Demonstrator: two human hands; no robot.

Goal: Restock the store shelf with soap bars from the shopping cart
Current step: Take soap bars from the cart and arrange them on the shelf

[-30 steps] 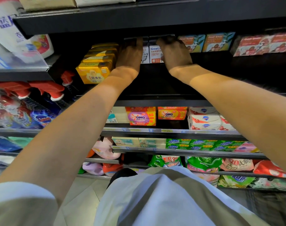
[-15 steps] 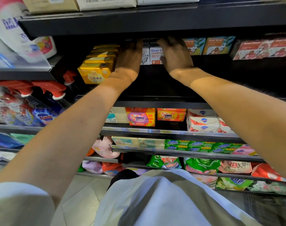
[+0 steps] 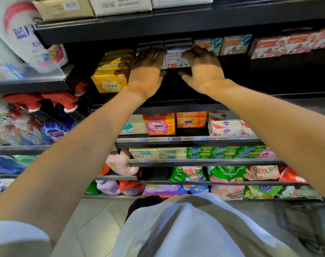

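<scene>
Both arms raised to dark upper shelf [image 3: 269, 75]. White goat soap boxes [image 3: 174, 59] flanked at shelf back by left hand [image 3: 148, 65] and right hand [image 3: 200, 68]. Fingers laid on boxes; grasp cannot be told in shadow. Yellow soap stack [image 3: 111, 75] just left.

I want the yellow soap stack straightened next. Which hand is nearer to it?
Left. The left hand is just right of the yellow soap stack, nearly beside it. The right hand is farther right, past the white Goat Soap box.

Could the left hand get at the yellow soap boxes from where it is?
Probably yes: the left hand is on the white Goat Soap boxes, and the yellow soap boxes stand just to its left on the same shelf, nothing between.
</scene>
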